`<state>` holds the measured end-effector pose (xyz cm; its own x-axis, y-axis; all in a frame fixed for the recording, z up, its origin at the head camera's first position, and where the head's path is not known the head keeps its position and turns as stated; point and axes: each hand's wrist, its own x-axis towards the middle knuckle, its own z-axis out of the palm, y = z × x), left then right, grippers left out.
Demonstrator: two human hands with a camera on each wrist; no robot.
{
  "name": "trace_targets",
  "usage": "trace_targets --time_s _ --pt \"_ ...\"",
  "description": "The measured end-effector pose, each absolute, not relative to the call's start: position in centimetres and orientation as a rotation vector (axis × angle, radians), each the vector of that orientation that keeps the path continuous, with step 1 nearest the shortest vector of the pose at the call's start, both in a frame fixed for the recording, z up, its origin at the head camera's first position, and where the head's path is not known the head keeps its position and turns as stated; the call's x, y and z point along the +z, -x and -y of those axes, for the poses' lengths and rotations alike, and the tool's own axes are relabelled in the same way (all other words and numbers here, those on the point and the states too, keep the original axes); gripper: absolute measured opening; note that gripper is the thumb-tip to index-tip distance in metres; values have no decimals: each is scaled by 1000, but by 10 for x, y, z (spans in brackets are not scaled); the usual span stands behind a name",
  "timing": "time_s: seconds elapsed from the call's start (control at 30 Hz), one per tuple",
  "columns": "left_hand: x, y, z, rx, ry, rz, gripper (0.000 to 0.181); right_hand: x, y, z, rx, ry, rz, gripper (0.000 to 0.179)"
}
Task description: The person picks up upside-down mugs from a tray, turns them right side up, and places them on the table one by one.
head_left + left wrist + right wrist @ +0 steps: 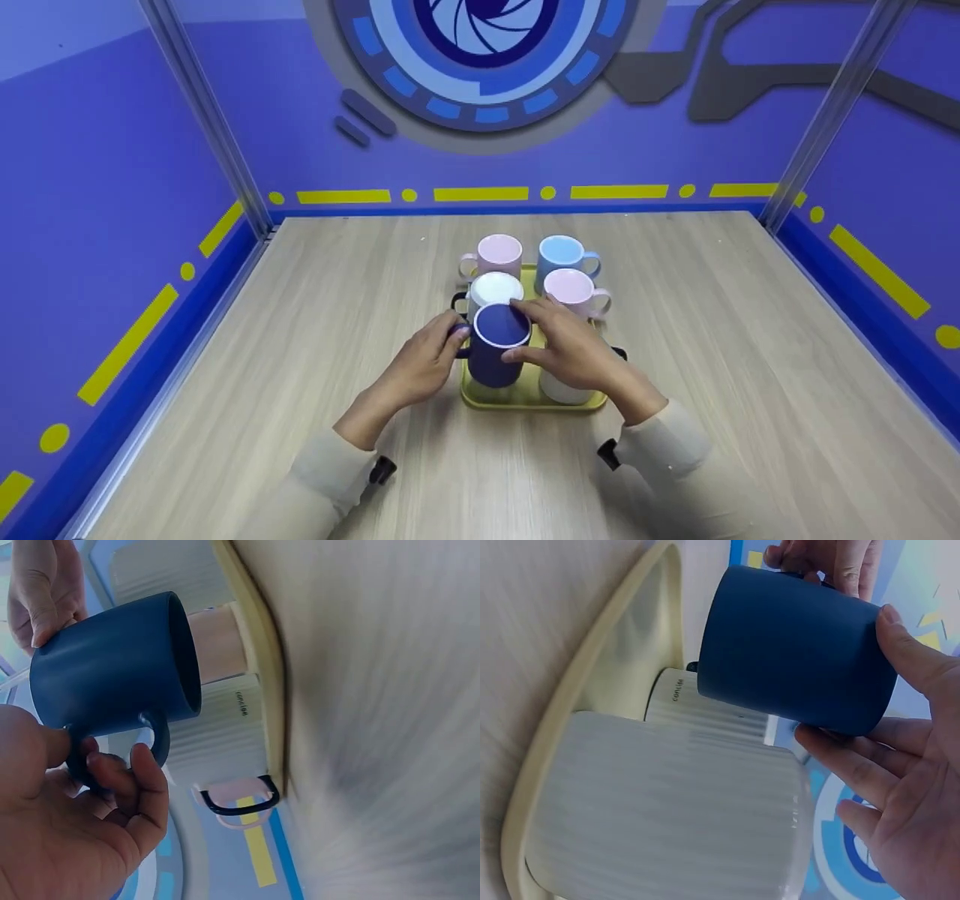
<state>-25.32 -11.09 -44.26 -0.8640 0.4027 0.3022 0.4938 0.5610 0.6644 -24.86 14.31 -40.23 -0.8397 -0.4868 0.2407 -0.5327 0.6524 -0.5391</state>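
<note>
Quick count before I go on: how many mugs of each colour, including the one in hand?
Pink mugs: 2
White mugs: 2
Light blue mug: 1
Navy mug, the one in hand: 1
Total: 6

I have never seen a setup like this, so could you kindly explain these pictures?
No machine here, just a person's bare left hand and right hand. The wide picture comes from a head-worn camera; the other two from cameras on the left and right wrists. On the table is a yellow tray bearing two pink mugs, a light blue mug and two white mugs. A dark blue mug is held above the tray: the left hand grips its handle, the right hand its body.
</note>
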Motion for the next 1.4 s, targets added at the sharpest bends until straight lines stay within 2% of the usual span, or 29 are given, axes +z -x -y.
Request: trace_targets --time_s 0.57,1.03,1.4 --pt "-419 249 94 -1413 805 2505 21 -379 246 -165 1407 -920 2558 75" --pt "-402 246 71 -1423 893 2454 24 -372 244 -191 1645 -843 2550 74" --pt "-397 246 58 -1493 934 2445 25 -383 236 -203 1695 -809 2593 89"
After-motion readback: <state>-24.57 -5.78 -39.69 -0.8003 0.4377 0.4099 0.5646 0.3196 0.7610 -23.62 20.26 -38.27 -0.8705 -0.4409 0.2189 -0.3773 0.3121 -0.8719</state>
